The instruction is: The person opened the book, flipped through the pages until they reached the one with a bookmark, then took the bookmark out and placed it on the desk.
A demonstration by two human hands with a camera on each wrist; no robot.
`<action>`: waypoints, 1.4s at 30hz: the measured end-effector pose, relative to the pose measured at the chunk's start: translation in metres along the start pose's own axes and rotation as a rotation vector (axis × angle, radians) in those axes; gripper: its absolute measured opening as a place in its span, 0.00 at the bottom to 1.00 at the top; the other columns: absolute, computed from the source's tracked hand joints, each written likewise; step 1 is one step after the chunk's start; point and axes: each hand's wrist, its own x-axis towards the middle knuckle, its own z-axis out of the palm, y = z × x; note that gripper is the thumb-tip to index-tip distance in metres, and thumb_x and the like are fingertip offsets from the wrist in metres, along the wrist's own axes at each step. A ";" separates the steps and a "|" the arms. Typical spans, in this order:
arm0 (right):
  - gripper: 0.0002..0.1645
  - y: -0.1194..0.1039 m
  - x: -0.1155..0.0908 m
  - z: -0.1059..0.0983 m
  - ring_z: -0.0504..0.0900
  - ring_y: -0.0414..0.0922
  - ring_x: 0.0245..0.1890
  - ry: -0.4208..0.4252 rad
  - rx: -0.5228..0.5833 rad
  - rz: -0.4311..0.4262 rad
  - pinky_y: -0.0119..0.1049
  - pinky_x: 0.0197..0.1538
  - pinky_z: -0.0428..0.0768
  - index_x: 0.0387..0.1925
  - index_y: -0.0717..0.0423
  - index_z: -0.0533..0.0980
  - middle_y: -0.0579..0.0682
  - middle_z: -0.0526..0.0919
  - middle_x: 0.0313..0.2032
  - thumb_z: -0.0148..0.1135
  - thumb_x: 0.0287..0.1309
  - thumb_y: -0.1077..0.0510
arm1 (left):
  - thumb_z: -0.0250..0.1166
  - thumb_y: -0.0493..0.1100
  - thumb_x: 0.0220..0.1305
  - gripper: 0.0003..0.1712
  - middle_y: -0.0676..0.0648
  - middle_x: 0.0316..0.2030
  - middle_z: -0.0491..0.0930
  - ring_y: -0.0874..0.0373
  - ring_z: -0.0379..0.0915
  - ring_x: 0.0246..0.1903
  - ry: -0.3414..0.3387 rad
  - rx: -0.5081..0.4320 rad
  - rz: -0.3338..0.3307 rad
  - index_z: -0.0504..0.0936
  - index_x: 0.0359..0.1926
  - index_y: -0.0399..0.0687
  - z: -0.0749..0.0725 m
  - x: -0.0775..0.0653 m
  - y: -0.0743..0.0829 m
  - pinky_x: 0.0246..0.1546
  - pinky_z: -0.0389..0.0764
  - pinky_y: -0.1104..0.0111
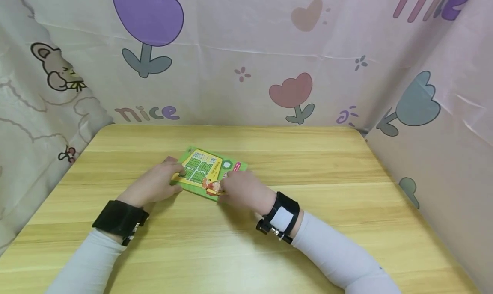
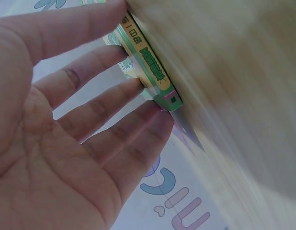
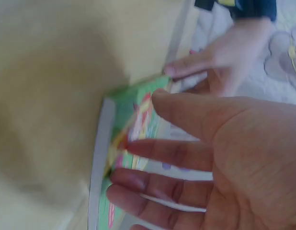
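A green book (image 1: 200, 170) with a yellow title panel and a cartoon figure lies at a slant on the wooden table. At its left end my left hand (image 1: 158, 183) holds it, thumb at the near corner and fingertips over the cover. The spine (image 2: 153, 62) shows in the left wrist view. Out from under the left corner pokes a thin pointed corner of another item (image 2: 188, 132), mostly hidden. Over the book's right end is my right hand (image 1: 246, 190). Its extended, slightly bent fingers (image 3: 169, 155) lie at the cover in the blurred right wrist view.
The light wooden table (image 1: 246, 251) runs back to a printed curtain (image 1: 215, 63) with tulips and lettering. Curtains also flank the table on both sides. Each wrist wears a black strap, the left strap (image 1: 118, 217) and the right strap (image 1: 284, 215).
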 end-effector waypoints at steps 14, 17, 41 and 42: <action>0.26 0.069 0.040 -0.002 0.74 0.39 0.34 0.111 0.260 0.185 0.30 0.31 0.76 0.55 0.51 0.78 0.46 0.77 0.40 0.61 0.60 0.41 | 0.69 0.49 0.58 0.17 0.52 0.13 0.66 0.58 0.61 0.13 0.185 0.022 -0.168 0.73 0.23 0.46 -0.002 -0.004 0.026 0.14 0.61 0.68; 0.25 0.072 0.048 0.005 0.75 0.39 0.34 0.072 0.296 0.192 0.31 0.33 0.76 0.53 0.53 0.79 0.46 0.79 0.42 0.62 0.61 0.43 | 0.69 0.49 0.57 0.21 0.53 0.12 0.65 0.58 0.61 0.13 0.190 0.020 -0.182 0.70 0.16 0.47 0.003 -0.007 0.028 0.14 0.60 0.68; 0.09 0.074 0.025 0.017 0.77 0.36 0.19 0.004 0.380 0.062 0.26 0.24 0.76 0.31 0.50 0.83 0.39 0.80 0.22 0.65 0.60 0.50 | 0.72 0.44 0.52 0.14 0.51 0.14 0.64 0.58 0.61 0.15 0.139 -0.031 -0.252 0.76 0.23 0.43 0.017 0.010 0.029 0.16 0.59 0.69; 0.09 0.074 0.022 0.017 0.78 0.36 0.19 -0.012 0.399 0.059 0.27 0.24 0.76 0.30 0.50 0.83 0.40 0.80 0.22 0.65 0.60 0.50 | 0.72 0.44 0.52 0.14 0.51 0.14 0.64 0.58 0.61 0.15 0.139 -0.034 -0.249 0.76 0.23 0.43 0.018 0.011 0.030 0.16 0.59 0.69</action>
